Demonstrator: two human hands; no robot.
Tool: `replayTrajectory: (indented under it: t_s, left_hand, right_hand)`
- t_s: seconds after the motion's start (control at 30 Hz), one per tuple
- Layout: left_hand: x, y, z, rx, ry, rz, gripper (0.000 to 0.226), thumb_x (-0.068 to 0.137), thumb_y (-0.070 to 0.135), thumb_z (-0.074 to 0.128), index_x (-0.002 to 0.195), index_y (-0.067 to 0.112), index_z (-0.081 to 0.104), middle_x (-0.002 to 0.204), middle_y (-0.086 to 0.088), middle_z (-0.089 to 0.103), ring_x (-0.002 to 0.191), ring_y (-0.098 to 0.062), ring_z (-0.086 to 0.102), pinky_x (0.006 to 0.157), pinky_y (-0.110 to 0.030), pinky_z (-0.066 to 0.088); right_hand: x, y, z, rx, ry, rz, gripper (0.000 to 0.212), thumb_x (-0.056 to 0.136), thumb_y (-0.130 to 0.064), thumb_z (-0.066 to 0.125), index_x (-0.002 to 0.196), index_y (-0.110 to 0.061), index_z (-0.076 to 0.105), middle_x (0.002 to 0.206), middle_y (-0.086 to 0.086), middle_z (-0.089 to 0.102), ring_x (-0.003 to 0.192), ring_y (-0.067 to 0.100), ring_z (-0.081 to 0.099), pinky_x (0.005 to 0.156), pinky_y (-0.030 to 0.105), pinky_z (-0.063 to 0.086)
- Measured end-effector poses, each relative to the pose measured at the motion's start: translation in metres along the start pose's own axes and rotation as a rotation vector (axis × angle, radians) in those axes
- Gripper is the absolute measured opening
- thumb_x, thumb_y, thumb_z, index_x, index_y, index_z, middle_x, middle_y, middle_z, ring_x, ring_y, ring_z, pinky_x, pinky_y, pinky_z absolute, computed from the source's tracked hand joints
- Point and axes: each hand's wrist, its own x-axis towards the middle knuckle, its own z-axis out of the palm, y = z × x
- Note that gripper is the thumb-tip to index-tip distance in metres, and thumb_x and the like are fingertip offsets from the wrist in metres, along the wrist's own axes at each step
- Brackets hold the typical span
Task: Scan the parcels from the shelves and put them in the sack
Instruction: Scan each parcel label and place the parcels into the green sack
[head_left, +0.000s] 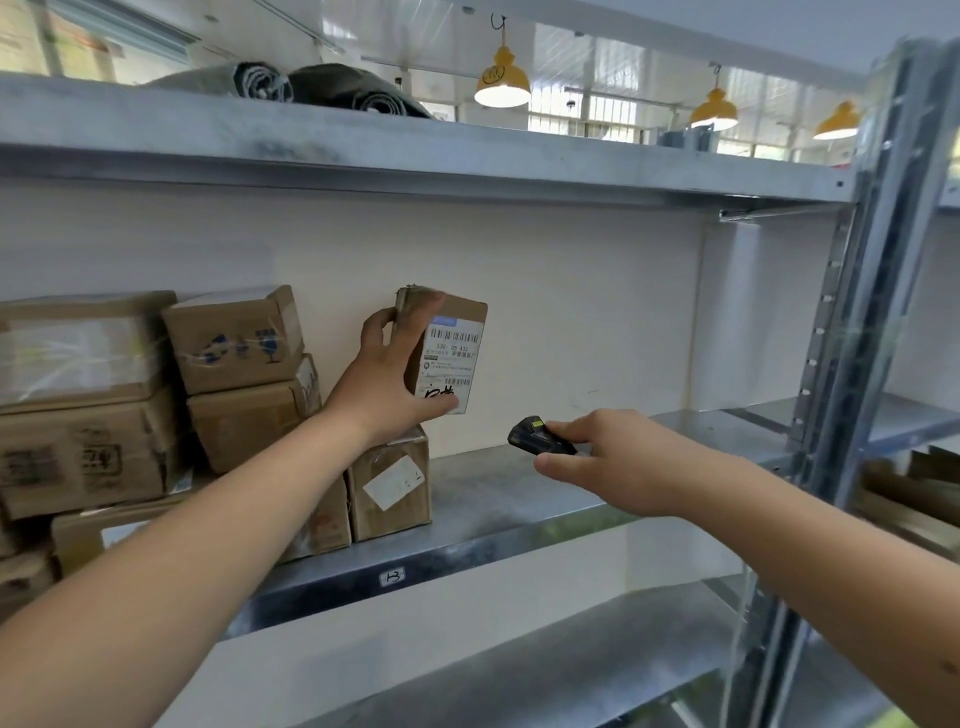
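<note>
My left hand (387, 371) grips a small brown cardboard parcel (457, 332), holding it upright above the middle shelf with its white barcode label facing me. My right hand (618, 457) holds a small black handheld scanner (537, 437), its front end aimed up and left toward the parcel's label, a short gap below and right of it. Several more cardboard parcels (236, 338) are stacked at the left of the same shelf. The sack is out of view.
The metal middle shelf (519, 499) is bare to the right of the stack. A steel upright (852, 322) stands at the right. An upper shelf (415, 150) carries rolled grey fabric (322, 88). A lower shelf (571, 665) lies beneath. Flat cardboard (914, 493) lies on the neighbouring rack.
</note>
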Motion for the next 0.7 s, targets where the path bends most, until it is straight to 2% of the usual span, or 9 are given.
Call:
replayTrajectory:
  t_s: [0.13,0.2,0.27,0.3,0.37,0.43,0.5,0.63,0.7]
  left_hand:
    - [-0.001,0.021,0.008,-0.171,0.004,0.007,0.121,0.064,0.054,0.088,0.147,0.077,0.004,0.157,-0.002,0.023,0.131,-0.017,0.041,0.103,-0.027,0.033]
    - [-0.004,0.033,0.016,-0.25,-0.013,0.026,0.122,0.062,0.056,0.087,0.149,0.076,0.003,0.149,-0.001,0.029,0.12,-0.001,0.041,0.099,-0.021,0.031]
    - [-0.006,0.042,0.024,-0.325,-0.023,0.037,0.123,0.063,0.053,0.088,0.15,0.075,0.003,0.144,0.001,0.032,0.117,0.012,0.037,0.1,-0.018,0.031]
    - [-0.005,0.046,0.027,-0.363,-0.036,0.039,0.124,0.065,0.05,0.09,0.15,0.075,0.003,0.143,0.001,0.033,0.12,0.008,0.04,0.106,-0.022,0.034]
    - [-0.002,0.056,0.031,-0.428,-0.086,0.049,0.125,0.068,0.045,0.092,0.151,0.074,0.003,0.142,-0.001,0.037,0.129,-0.011,0.046,0.117,-0.039,0.039]
    - [0.0,0.067,0.034,-0.475,-0.161,0.077,0.125,0.068,0.045,0.092,0.152,0.072,0.003,0.144,-0.002,0.041,0.134,-0.019,0.047,0.119,-0.048,0.04]
    - [-0.001,0.078,0.042,-0.497,-0.229,0.119,0.125,0.068,0.048,0.091,0.152,0.072,0.001,0.145,-0.003,0.042,0.131,-0.017,0.048,0.117,-0.044,0.04]
    - [-0.017,0.102,0.064,-0.574,-0.329,0.204,0.123,0.071,0.046,0.092,0.149,0.076,0.002,0.14,-0.002,0.04,0.111,-0.003,0.048,0.098,-0.029,0.038]
    - [-0.032,0.115,0.078,-0.637,-0.382,0.229,0.122,0.071,0.043,0.092,0.149,0.076,0.004,0.14,-0.003,0.04,0.113,-0.008,0.053,0.095,-0.026,0.041]
  right_hand:
    - [-0.006,0.006,0.0,0.035,0.055,0.066,0.053,0.092,-0.07,0.055,0.14,-0.045,0.058,0.064,-0.009,0.06,0.045,-0.003,0.052,0.04,0.015,0.032]
    - [-0.011,0.008,0.002,0.04,0.085,0.105,0.052,0.092,-0.069,0.056,0.138,-0.045,0.059,0.056,-0.011,0.058,0.044,-0.002,0.052,0.039,0.016,0.031]
    - [-0.017,0.01,0.003,0.058,0.104,0.143,0.047,0.092,-0.066,0.057,0.133,-0.042,0.062,0.052,-0.011,0.058,0.045,0.0,0.053,0.04,0.015,0.032]
    - [-0.022,0.01,0.002,0.06,0.105,0.161,0.044,0.093,-0.064,0.057,0.13,-0.041,0.063,0.057,-0.009,0.062,0.048,0.003,0.055,0.043,0.017,0.035]
    - [-0.032,0.01,0.003,0.055,0.106,0.21,0.043,0.095,-0.063,0.055,0.129,-0.038,0.064,0.073,-0.001,0.068,0.059,0.012,0.059,0.052,0.027,0.04]
    - [-0.045,0.012,0.002,0.051,0.126,0.275,0.042,0.096,-0.063,0.054,0.13,-0.039,0.063,0.074,-0.001,0.068,0.06,0.014,0.06,0.052,0.028,0.04]
    - [-0.061,0.014,0.002,0.043,0.149,0.344,0.044,0.097,-0.064,0.054,0.135,-0.043,0.06,0.072,-0.001,0.068,0.058,0.013,0.061,0.051,0.026,0.04]
    - [-0.104,0.017,0.006,0.024,0.19,0.473,0.044,0.095,-0.067,0.054,0.13,-0.042,0.062,0.074,0.0,0.071,0.062,0.015,0.066,0.054,0.03,0.046]
    - [-0.128,0.018,0.009,0.018,0.22,0.552,0.05,0.093,-0.069,0.055,0.133,-0.04,0.062,0.081,-0.003,0.073,0.069,0.014,0.068,0.063,0.032,0.053]
